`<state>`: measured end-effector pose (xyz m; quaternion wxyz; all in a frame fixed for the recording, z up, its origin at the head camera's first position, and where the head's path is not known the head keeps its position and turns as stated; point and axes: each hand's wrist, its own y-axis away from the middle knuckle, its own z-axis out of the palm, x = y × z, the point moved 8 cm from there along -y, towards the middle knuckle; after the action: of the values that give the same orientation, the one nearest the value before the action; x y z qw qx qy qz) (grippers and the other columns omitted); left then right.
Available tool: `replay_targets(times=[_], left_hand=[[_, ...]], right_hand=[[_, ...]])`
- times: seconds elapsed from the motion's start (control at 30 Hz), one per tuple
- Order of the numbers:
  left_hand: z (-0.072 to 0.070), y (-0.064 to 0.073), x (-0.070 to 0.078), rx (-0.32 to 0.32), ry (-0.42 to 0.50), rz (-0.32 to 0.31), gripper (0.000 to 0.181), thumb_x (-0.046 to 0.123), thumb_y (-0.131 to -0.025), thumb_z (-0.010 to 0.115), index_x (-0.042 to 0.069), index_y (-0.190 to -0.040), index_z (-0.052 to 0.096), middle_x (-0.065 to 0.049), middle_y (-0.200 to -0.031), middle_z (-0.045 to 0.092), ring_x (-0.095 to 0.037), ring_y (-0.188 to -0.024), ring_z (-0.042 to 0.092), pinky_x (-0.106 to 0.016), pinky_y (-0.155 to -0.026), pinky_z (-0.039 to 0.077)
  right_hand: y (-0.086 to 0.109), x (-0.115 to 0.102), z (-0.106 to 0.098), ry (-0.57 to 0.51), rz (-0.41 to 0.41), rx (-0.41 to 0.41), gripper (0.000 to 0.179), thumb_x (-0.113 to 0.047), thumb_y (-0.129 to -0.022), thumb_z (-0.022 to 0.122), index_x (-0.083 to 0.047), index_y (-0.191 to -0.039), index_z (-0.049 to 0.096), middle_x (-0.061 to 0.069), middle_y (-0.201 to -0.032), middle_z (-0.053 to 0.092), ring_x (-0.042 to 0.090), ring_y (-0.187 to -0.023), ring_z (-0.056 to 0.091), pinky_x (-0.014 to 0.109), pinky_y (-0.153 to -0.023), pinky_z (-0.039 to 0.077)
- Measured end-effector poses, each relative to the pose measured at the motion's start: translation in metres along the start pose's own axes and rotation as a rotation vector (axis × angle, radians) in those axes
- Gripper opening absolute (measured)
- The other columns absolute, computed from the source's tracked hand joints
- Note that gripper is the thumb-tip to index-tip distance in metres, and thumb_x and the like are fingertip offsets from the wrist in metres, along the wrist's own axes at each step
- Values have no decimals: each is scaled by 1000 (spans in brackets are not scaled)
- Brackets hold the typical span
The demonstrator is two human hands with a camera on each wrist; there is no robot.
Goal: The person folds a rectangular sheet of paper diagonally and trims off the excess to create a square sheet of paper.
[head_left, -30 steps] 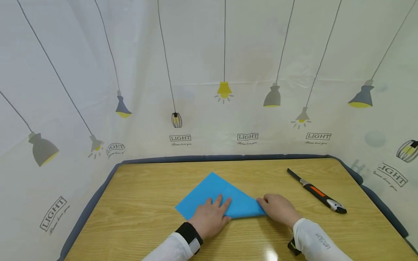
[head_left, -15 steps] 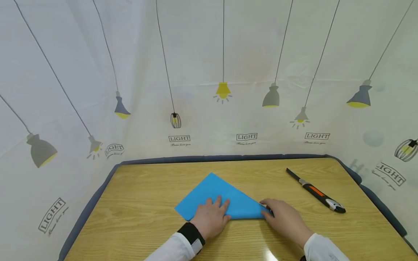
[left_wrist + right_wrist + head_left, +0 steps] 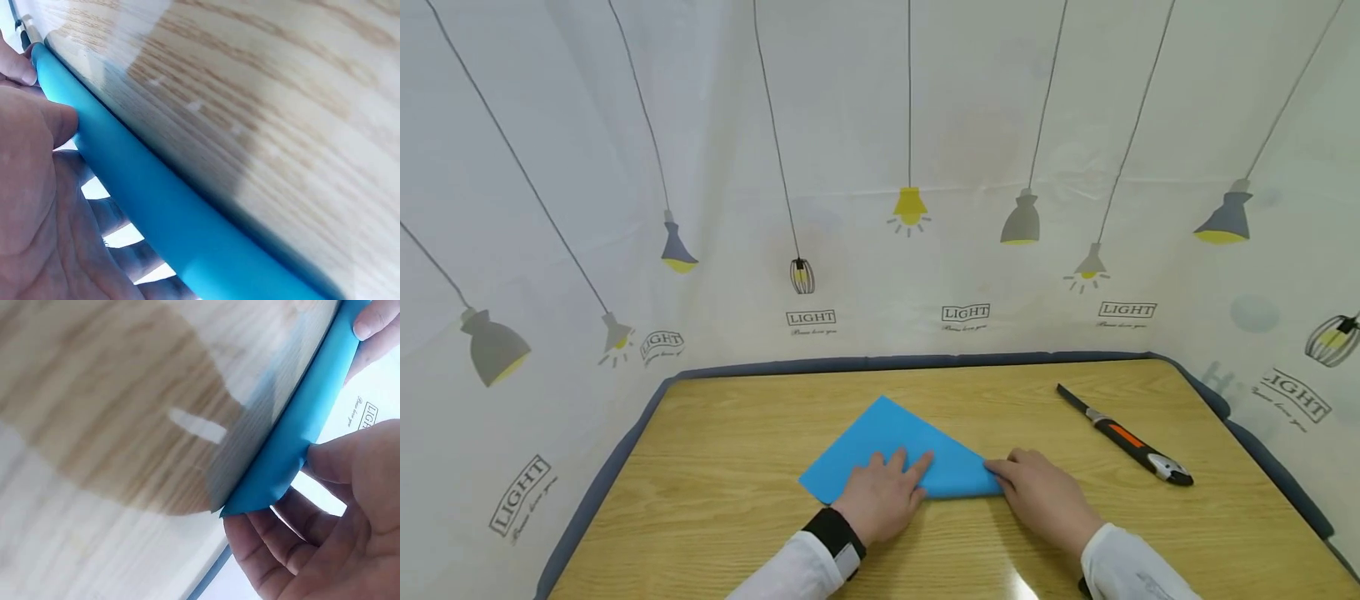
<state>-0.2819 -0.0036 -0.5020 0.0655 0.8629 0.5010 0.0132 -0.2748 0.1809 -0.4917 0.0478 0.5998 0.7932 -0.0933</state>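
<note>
A sheet of blue paper lies on the table, folded over into a triangle with its peak pointing away. My left hand rests on its middle, fingers spread and straight. In the left wrist view the folded near edge of the paper is rounded, not creased flat, and passes by the left thumb. At the right corner my right hand pinches the paper. The right wrist view shows the right thumb at the fold and the fingers curled around the corner tip; the head view hides that tip behind the hand.
A utility knife with a dark blade and a black and orange handle lies to the right of the paper. Dark padding borders the wooden table, and a lamp-printed curtain hangs around it.
My right hand shifted right and loosened around the paper's right corner half a second ago, then came back left and closed on it. The left hand stayed in place on the paper.
</note>
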Motion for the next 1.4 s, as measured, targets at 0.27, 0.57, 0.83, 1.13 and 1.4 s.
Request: replay_targets(times=[0.27,0.57,0.83,1.13,1.4], left_hand=[[-1,-2,2,33,11,30,52,51,-95,32,34,-144,24,-5,-138,40,-30,-126,37,-58,-90,38],[6,-8,7,-3,-35,101,51,48,-97,27,44,-144,8,4,-149,25,-30,-130,32,-59,-88,40],[7,-6,7,-14,-26,85,50,47,-97,31,41,-144,16,4,-147,29,-31,-131,31,-59,-87,40],[7,-6,4,-22,47,56,50,46,-97,33,38,-144,20,0,-147,29,-31,-132,29,-60,-91,36],[2,-5,4,3,63,50,51,44,-97,34,37,-145,18,-4,-147,29,-32,-130,31,-61,-90,37]], right_hand=[[-6,-2,1,13,-20,4,28,-23,-90,58,-26,-117,64,-5,-85,50,13,-74,41,29,-61,40],[-15,-5,3,46,-82,-7,29,-24,-90,57,-26,-119,62,-4,-85,51,14,-75,45,31,-61,41],[-17,10,7,-117,44,-35,31,-31,-89,58,-22,-119,62,-7,-82,50,10,-70,43,29,-59,37],[-2,26,-3,-154,81,0,31,-29,-84,65,-19,-114,65,-3,-99,63,17,-87,58,39,-73,48],[-5,27,-1,-144,81,14,22,-27,-85,65,-22,-106,68,-10,-80,54,4,-65,46,26,-57,39]])
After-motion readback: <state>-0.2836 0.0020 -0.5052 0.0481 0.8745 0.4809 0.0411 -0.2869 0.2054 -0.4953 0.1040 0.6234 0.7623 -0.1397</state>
